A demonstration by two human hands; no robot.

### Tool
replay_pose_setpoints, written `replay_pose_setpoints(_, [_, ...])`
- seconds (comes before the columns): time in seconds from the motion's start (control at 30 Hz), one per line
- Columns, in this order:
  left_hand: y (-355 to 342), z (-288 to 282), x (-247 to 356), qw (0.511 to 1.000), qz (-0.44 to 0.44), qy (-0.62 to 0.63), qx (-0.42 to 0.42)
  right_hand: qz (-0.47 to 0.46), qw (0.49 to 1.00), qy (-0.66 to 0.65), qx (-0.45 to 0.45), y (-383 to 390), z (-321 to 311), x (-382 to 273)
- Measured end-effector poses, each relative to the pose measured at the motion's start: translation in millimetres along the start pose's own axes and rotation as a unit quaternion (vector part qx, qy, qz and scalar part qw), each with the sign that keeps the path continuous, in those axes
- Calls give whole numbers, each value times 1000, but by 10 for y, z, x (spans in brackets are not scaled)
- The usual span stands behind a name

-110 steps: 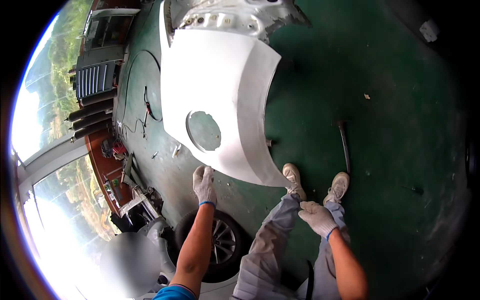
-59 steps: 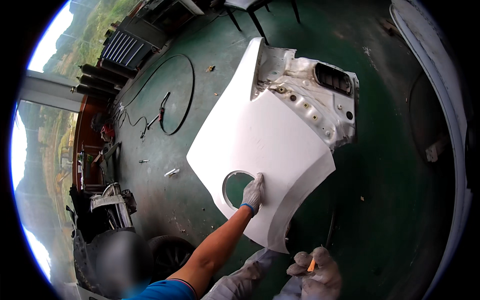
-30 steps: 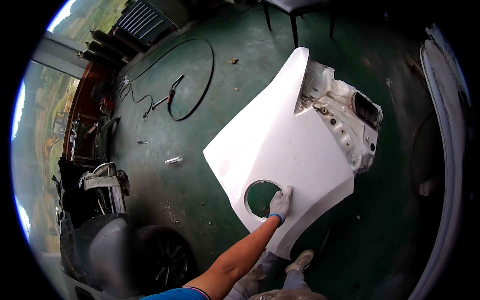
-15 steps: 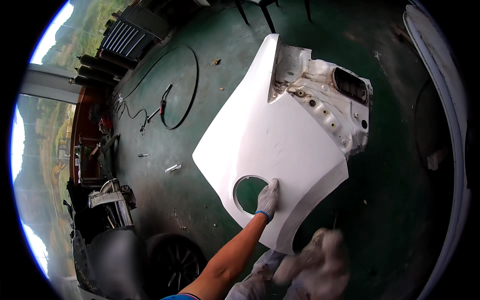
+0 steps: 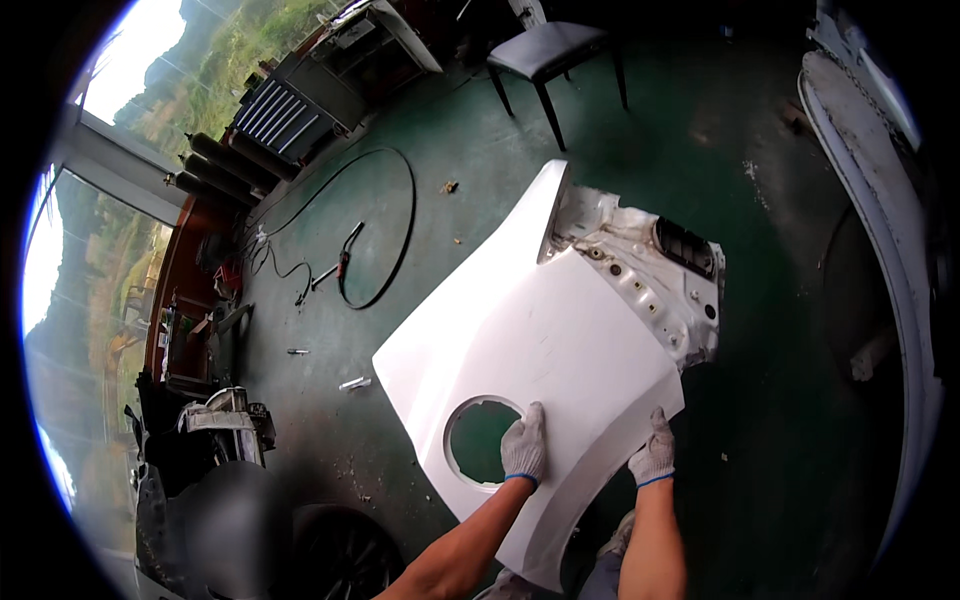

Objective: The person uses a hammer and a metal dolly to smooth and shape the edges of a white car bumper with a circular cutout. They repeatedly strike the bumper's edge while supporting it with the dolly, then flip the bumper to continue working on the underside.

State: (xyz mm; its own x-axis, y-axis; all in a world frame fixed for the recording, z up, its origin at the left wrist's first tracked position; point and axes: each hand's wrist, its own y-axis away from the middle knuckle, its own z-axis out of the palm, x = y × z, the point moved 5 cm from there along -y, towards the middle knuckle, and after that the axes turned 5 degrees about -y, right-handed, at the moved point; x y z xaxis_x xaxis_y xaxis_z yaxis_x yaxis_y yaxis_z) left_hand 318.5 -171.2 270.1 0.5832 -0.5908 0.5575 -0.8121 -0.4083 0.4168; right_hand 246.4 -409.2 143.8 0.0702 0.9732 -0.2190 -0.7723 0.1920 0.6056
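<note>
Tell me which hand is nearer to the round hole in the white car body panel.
Left. The white-gloved left hand grips the rim of the round hole; the white-gloved right hand is farther right, at the curved edge of the white car body panel.

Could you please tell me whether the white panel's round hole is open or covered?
Open: green floor shows through the hole in the white panel.

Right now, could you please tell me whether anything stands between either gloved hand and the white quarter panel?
Nothing visible does: the left hand holds the white quarter panel at the rim of its round opening, and the right hand holds its wheel-arch edge, with no other object showing in between.
</note>
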Motion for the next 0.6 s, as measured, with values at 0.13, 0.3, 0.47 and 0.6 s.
replay_pose_setpoints(0.13, [111,-190,240,999,17,-36,-14,-15,998,-42,-38,26,197,-85])
replay_pose_setpoints(0.3, [201,-368,422,999,16,-18,-35,-23,999,29,-38,191,589,-294])
replay_pose_setpoints(0.47, [260,-812,141,958,-85,264,-73,21,987,113,-114,825,1946,-80])
replay_pose_setpoints(0.6, [372,-1517,305,881,-43,459,-107,48,958,171,-224,1447,3023,43])
